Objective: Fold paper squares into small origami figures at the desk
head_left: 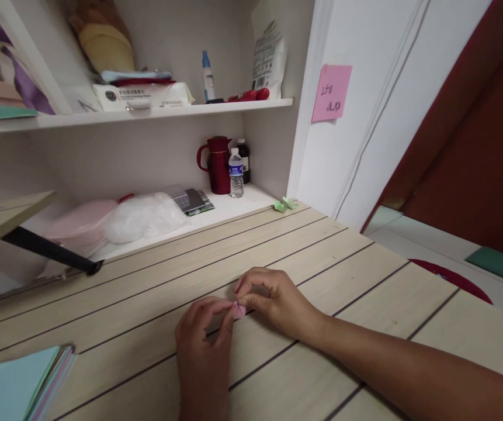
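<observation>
A small folded pink paper (239, 310) is pinched between both hands above the wooden table (146, 304). My left hand (203, 327) holds its left side between thumb and index finger. From the right, my right hand (273, 298) grips its upper edge with thumb and fingertips. The fingertips of the two hands nearly meet and cover part of the paper. Two small folded green papers (283, 204) lie at the table's far corner.
A stack of coloured paper (18, 383) lies at the near left. Behind the table, a white shelf (216, 108) holds a red jug (218, 166), a water bottle (236, 175) and a plastic bag (144, 217). A black bracket (54, 251) stands at the left.
</observation>
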Demonstrator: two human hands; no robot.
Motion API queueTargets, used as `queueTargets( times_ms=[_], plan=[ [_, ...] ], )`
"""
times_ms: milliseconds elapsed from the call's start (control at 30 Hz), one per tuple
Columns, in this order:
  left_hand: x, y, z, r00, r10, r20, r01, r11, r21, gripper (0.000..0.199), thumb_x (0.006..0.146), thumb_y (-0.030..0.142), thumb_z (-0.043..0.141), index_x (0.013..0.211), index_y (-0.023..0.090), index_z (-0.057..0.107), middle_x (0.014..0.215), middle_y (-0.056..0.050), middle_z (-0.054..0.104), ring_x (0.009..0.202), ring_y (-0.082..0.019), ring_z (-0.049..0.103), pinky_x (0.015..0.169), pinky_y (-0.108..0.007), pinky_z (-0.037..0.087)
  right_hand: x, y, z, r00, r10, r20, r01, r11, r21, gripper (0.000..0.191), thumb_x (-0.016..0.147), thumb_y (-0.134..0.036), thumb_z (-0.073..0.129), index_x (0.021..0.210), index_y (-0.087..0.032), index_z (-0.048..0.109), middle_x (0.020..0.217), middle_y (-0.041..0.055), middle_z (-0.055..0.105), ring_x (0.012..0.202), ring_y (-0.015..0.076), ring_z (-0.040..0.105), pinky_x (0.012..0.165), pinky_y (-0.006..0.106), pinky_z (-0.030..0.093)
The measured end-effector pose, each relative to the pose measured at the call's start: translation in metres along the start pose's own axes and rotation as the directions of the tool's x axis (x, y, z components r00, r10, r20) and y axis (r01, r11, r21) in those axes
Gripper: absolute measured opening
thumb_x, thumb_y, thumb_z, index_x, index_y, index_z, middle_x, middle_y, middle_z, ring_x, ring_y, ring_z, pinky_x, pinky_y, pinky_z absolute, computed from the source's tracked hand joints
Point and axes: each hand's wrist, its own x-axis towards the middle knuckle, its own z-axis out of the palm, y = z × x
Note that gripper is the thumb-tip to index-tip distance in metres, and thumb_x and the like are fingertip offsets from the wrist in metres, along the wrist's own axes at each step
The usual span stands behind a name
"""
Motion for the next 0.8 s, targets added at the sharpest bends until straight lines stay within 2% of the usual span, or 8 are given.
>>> queueTargets(
  times_ms=[133, 300, 433, 533, 633, 700, 800],
  plan=[
    [-0.0016, -0.0007, -0.0001, 0.997, -0.067, 0.022, 0.067, 0.998, -0.002, 0.008, 0.08, 0.031, 0.068, 0.074, 0.025, 0.07, 0.079, 0.002, 0.071, 0.08, -0.019, 0.066, 0.081, -0.032, 0.049, -0.0022, -0.0022, 0.0021, 1.0, 0.007, 0.024, -0.008, 0.999, 0.053, 0.011, 0.081, -0.012, 0.069, 0.074, -0.02, 0.073, 0.083, 0.0026, 0.07, 0.082, 0.0168, 0.065, 0.078, 0.029, 0.049],
    [0.0008, 0.0034, -0.0012, 0.986, -0.167, 0.029, 0.169, 0.976, -0.139, 0.011, 0.079, 0.029, 0.067, 0.07, 0.024, 0.07, 0.076, 0.002, 0.072, 0.074, -0.017, 0.066, 0.076, -0.029, 0.05, -0.0011, 0.0022, 0.0026, 0.995, 0.102, 0.023, -0.104, 0.977, 0.187, 0.008, 0.08, -0.016, 0.071, 0.072, -0.018, 0.071, 0.081, 0.0029, 0.071, 0.079, 0.0171, 0.064, 0.075, 0.03, 0.049],
    [0.002, 0.0076, -0.0041, 0.943, -0.333, 0.008, 0.328, 0.923, -0.203, 0.009, 0.076, 0.03, 0.069, 0.072, 0.023, 0.072, 0.08, 0.0, 0.074, 0.079, -0.019, 0.067, 0.079, -0.029, 0.051, 0.0009, 0.0068, 0.0026, 0.987, 0.154, 0.033, -0.157, 0.941, 0.299, 0.008, 0.077, -0.02, 0.073, 0.071, -0.018, 0.068, 0.081, 0.0026, 0.07, 0.078, 0.0166, 0.062, 0.073, 0.03, 0.048],
    [0.0029, 0.0086, -0.0049, 0.915, -0.404, 0.007, 0.395, 0.891, -0.223, 0.011, 0.075, 0.033, 0.069, 0.075, 0.023, 0.074, 0.082, -0.001, 0.075, 0.082, -0.02, 0.068, 0.081, -0.031, 0.051, 0.0022, 0.0075, 0.0013, 0.988, 0.15, 0.017, -0.149, 0.951, 0.272, 0.008, 0.079, -0.022, 0.072, 0.073, -0.018, 0.068, 0.085, 0.0036, 0.069, 0.082, 0.0178, 0.063, 0.077, 0.032, 0.047],
    [0.0036, 0.0074, -0.0036, 0.93, -0.367, 0.023, 0.362, 0.904, -0.225, 0.012, 0.076, 0.034, 0.068, 0.074, 0.023, 0.074, 0.08, -0.001, 0.075, 0.08, -0.019, 0.068, 0.08, -0.031, 0.052, 0.0024, 0.006, 0.0002, 0.995, 0.086, -0.049, -0.079, 0.987, 0.137, 0.006, 0.077, -0.022, 0.074, 0.075, -0.02, 0.07, 0.095, 0.0045, 0.068, 0.095, 0.02, 0.063, 0.087, 0.035, 0.046],
    [0.0029, 0.0056, -0.0018, 0.956, -0.293, 0.029, 0.292, 0.932, -0.214, 0.011, 0.077, 0.032, 0.068, 0.073, 0.024, 0.074, 0.079, -0.001, 0.075, 0.077, -0.019, 0.068, 0.078, -0.031, 0.052, 0.0016, 0.0043, 0.0005, 0.997, 0.031, -0.067, -0.028, 0.998, 0.056, 0.009, 0.074, -0.021, 0.078, 0.08, -0.021, 0.072, 0.1, 0.0047, 0.068, 0.1, 0.0205, 0.062, 0.092, 0.036, 0.045],
    [-0.0003, 0.0018, 0.0011, 0.986, -0.167, 0.02, 0.168, 0.97, -0.176, 0.01, 0.077, 0.029, 0.068, 0.071, 0.025, 0.073, 0.078, 0.0, 0.075, 0.075, -0.019, 0.068, 0.079, -0.032, 0.052, -0.0004, 0.0019, 0.0023, 0.999, 0.004, -0.051, -0.004, 1.0, 0.007, 0.007, 0.076, -0.02, 0.077, 0.081, -0.023, 0.075, 0.101, 0.0048, 0.067, 0.098, 0.0193, 0.063, 0.091, 0.035, 0.047]
  ],
)
